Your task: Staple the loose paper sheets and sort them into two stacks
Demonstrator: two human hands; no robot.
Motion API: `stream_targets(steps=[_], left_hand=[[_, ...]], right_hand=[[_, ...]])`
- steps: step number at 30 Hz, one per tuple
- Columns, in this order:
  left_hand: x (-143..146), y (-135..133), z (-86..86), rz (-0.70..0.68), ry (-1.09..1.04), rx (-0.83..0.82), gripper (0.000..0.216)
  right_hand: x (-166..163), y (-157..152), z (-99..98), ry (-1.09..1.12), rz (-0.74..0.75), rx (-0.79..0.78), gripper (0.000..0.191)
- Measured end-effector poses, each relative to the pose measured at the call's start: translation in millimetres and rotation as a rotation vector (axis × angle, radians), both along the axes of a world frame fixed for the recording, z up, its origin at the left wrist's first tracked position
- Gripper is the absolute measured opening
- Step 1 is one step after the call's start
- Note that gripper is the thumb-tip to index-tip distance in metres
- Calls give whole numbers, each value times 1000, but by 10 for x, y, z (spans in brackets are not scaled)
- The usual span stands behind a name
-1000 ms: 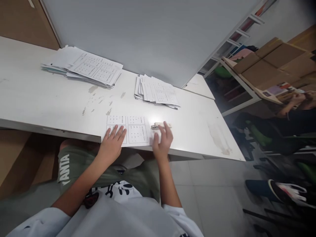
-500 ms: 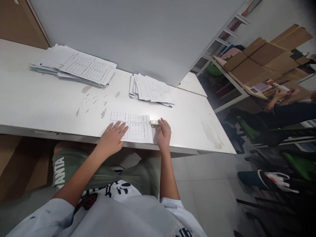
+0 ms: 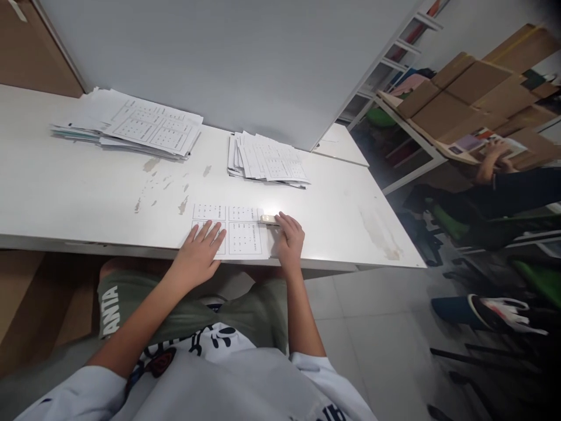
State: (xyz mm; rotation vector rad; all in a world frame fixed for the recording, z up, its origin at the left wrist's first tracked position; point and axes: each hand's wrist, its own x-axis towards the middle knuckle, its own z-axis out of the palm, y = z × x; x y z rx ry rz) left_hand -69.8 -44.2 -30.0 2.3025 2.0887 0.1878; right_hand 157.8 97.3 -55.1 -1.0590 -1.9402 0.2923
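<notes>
A printed sheet (image 3: 244, 240) with boxed tables lies at the front edge of the white table (image 3: 333, 199); whether it is one sheet or several I cannot tell. Flat on its left part rests my left hand (image 3: 199, 254), fingers spread. My right hand (image 3: 289, 237) is closed around a small cream-coloured stapler (image 3: 268, 220). The stapler's tip points left and reaches the right edge of the sheet near its far corner. My fingers hide the stapler's rear end.
Behind the sheet stand a pile of printed papers (image 3: 268, 158) and a larger pile (image 3: 149, 126) farther left. A grey panel (image 3: 228, 58) rises along the table's back. On the right, a person's hands (image 3: 495, 153) are at another table with cardboard boxes (image 3: 456, 105).
My right hand has brought the stapler slightly left, from beside the sheet to its right edge. My left hand stays on the paper. The camera view has shifted a little.
</notes>
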Motion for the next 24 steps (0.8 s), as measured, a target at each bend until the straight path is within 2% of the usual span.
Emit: stream_targets(steps=[4,6,9,11,12,14,15,17,19,20,22,24], left_hand=[[64,75,8,-13,-16,19,63],[86,58,55,-32,-50,107,62],[158,-101,99,-140,-148,321,58],[254,-272,18,-234,-246,431,54],[316,-360,-75,-271,-312,454,52],[453,-514,-360,-297,-486,397,46],[519,-570,-536,-279,-599,306,42],[620,-630,-904,-134,-882,-6,33],[663,-622,-1228,84,-1135,-333,27],[663,-597,-1359,180,-1209,-436,26],[636,-531,-1553,322,-1264,-510,26],[597,-473,-1678,434,-1281,-530,25]], right_hand=[[-5,-5,-8,-14,26,7,55],[-4,-17,-8,17,16,5,52],[-6,-61,69,175,-28,-33,36],[-34,-83,196,345,-65,-112,21],[-64,-82,279,443,-68,-175,19],[-166,-46,465,635,-13,-349,34],[-240,-10,555,713,48,-452,41],[-419,91,711,776,201,-659,48],[-610,208,840,734,323,-849,51],[-695,264,903,690,375,-937,52],[-821,360,1049,540,482,-1083,52],[-874,425,1211,344,576,-1107,51]])
